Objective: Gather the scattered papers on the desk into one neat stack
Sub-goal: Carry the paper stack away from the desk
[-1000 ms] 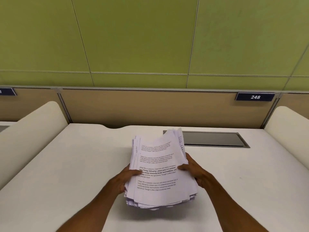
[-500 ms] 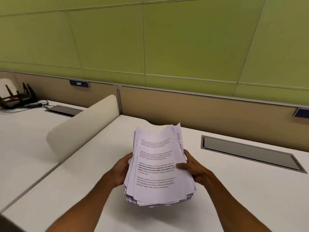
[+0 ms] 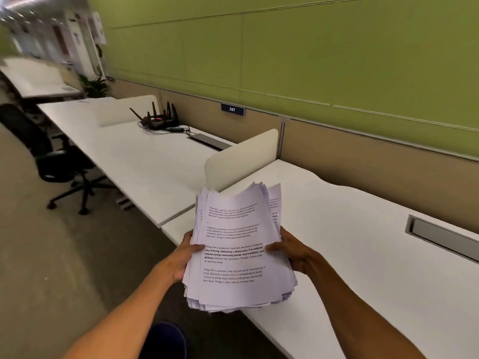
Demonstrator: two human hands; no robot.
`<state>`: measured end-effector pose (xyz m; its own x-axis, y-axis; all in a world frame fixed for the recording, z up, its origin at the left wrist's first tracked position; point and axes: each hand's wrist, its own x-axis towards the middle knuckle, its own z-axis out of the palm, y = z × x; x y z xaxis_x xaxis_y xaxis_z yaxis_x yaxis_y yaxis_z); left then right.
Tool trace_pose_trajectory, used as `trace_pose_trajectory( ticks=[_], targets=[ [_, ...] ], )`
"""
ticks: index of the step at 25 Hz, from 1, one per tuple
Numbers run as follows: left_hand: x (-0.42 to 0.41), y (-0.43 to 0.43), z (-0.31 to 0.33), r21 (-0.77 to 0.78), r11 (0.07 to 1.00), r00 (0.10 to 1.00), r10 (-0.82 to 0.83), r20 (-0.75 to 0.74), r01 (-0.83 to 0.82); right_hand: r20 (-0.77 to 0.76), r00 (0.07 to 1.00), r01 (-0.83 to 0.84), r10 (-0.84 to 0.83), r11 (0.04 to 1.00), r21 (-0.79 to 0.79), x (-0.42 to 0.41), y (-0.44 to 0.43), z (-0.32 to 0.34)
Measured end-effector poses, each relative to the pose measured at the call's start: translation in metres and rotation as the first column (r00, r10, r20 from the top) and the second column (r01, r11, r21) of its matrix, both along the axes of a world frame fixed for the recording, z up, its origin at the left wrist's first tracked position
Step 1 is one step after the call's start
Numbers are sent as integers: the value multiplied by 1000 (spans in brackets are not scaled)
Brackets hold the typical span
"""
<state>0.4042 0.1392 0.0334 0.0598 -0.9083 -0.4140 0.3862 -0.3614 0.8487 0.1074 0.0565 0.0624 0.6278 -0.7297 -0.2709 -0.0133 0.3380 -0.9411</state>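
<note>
A thick stack of printed white papers (image 3: 237, 251) is held up in the air over the front left corner of the white desk (image 3: 363, 255). Its edges are uneven, with sheets fanning out at the top and bottom. My left hand (image 3: 185, 257) grips the stack's left edge, thumb on the top sheet. My right hand (image 3: 294, 252) grips the right edge, thumb also on top. No loose sheets show on the desk surface in view.
A cream divider panel (image 3: 241, 158) separates this desk from the neighbouring desk (image 3: 134, 156), which carries a black router (image 3: 158, 120). A grey cable tray (image 3: 443, 239) is set into the desk at right. A black office chair (image 3: 51, 156) stands on the floor at left.
The view has swung to the left, bringing the neighbouring desk, chair and floor into sight. The stack stays in both hands and now hangs over the desk's front left corner.
</note>
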Motion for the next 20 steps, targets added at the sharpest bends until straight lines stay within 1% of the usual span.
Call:
trace_pose_trajectory(
  ticks=[2, 5, 8, 10, 15, 20],
  targets=[
    [37, 45, -4, -31, 998, 998, 59, -34, -60, -31, 998, -58, 57, 998, -25, 45, 22, 3],
    [76, 106, -5, -66, 993, 990, 90, -104, -97, -80, 985, -159, 154, 986, -54, 105, 53, 9],
    [110, 152, -8, -53, 975, 973, 212, -93, -217, -117, 968, -231, 222, 971, -67, 155, 76, 10],
    [132, 174, -14, -20, 959, 958, 281, -58, -282, -147, 959, -255, 243, 965, -62, 184, 86, 4],
    [164, 212, -39, 102, 919, 923, 384, -7, -382, -258, 916, -334, 306, 940, -74, 246, 96, -27],
    [182, 224, -84, 223, 838, 861, 508, 10, -497, -307, 843, -456, 441, 890, 26, 299, 87, -81]
  ],
)
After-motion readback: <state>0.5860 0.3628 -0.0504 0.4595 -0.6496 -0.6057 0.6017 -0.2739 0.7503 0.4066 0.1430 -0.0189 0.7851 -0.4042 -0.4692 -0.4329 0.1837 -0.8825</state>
